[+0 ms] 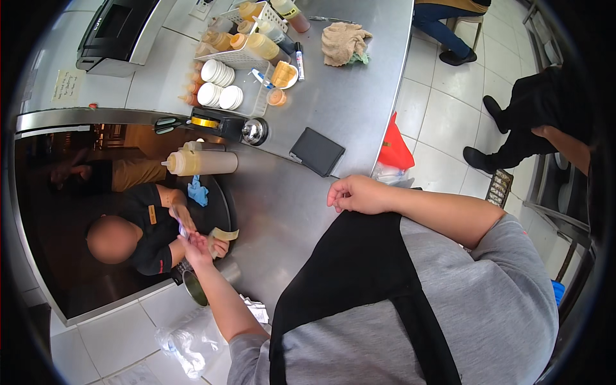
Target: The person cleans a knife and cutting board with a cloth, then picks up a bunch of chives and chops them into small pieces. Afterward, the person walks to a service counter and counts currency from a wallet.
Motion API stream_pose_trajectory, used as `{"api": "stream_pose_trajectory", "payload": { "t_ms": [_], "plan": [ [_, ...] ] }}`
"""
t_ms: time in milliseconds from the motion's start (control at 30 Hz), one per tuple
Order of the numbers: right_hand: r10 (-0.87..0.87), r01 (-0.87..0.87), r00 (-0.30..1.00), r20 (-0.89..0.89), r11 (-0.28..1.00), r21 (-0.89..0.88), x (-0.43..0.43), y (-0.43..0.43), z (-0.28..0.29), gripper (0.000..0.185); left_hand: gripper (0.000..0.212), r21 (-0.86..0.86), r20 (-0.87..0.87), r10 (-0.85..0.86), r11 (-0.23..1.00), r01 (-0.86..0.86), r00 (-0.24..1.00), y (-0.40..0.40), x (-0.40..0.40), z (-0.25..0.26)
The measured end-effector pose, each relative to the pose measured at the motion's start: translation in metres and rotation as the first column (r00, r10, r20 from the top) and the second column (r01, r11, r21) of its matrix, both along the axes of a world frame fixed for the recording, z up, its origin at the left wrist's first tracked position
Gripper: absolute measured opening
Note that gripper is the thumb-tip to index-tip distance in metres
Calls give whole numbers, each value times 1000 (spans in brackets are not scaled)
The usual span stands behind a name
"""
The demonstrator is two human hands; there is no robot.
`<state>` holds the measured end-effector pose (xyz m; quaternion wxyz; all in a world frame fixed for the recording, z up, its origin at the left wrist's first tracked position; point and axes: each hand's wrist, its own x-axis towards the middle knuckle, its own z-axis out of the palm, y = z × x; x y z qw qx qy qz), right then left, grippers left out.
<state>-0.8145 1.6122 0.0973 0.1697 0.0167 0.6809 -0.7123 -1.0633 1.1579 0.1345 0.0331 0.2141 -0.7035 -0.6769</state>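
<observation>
My left hand is stretched out palm up through a serving window, its fingertips at the lower end of a thin flat item. The hand of a person on the far side is against that item. Whether my fingers grip it is not clear. That person's other hand holds a strip of yellowish paper beside my wrist. My right hand hangs in front of my black apron, fingers loosely curled in, with nothing seen in them. A black folder lies on the steel counter ahead of it.
Squeeze bottles and a round black tray stand at the window. Further along are a call bell, a tape dispenser, a basket of bottles and a cloth. People's legs show at right.
</observation>
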Motion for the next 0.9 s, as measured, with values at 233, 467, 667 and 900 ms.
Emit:
{"api": "stream_pose_trajectory", "payload": {
  "t_ms": [233, 467, 667, 900],
  "plan": [
    [-55, 62, 997, 58, 991, -116, 2, -1, -11, 15, 68, -978, 113, -491, 100, 184, 864, -12, 64, 35],
    [-64, 69, 996, 61, 994, -88, 5, 5, -10, 14, 46, -930, -242, -302, 343, -132, 922, -4, 84, 64],
    [-139, 147, 988, 60, 977, -152, 10, -2, -18, 15, 63, -413, -353, -346, 891, 187, 869, 129, 121, 59],
    [-327, 298, 936, -126, 932, -205, 10, -4, 29, 23, 50, 604, 65, -802, 505, 617, 593, 288, 193, 38]
  ]
}}
